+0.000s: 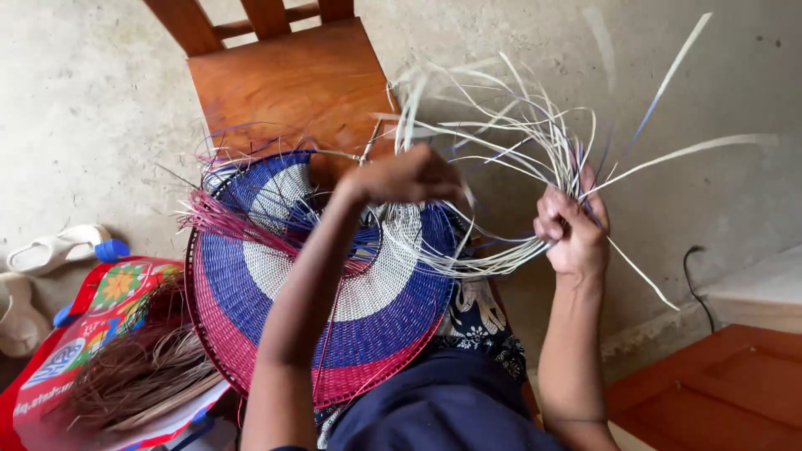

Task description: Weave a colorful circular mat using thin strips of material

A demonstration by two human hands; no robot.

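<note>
Head view: 1 round woven tray (pixel 334 334) rests tilted on the person's lap, edge toward the wooden chair (pixel 284 83), so the unfinished rim faces the hands. Bands of blue, white and pink-red run in rings. Loose pale strips (pixel 518 134) fan up and out from the working edge, some with purple tint.

Left hand (pixel 409 175) reaches across the tray top, grip curled closed near the rim where the strips start; looks like it pinches a strip, but the fingers are blurred, so exact hold unclear. Forearm lies over the tray, probably pinning it.

Right hand (pixel 572 230) is a closed fist bunching several pale strips, held off to the side, likely keeping them taut and out of the weave.

Left on the floor (pixel 83 125): a colourful bag (pixel 92 334) with dry brown fibres (pixel 142 376), and white sandals (pixel 50 250) beside it
</note>
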